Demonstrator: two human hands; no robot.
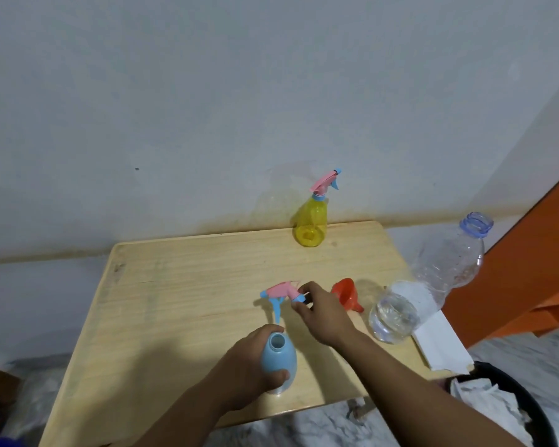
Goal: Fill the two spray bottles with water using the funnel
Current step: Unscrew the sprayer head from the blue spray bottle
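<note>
Left hand [246,366] gripping blue bottle [279,362] (uncapped), right hand [323,312] holding sprayer head [279,293]

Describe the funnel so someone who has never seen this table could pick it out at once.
Start at the wooden table and go to its right side, where a big clear water bottle stands. The funnel lies on its side just left of that bottle's base, beside the right hand. It is the only orange-red thing on the tabletop, a small cone with a short spout.
</note>
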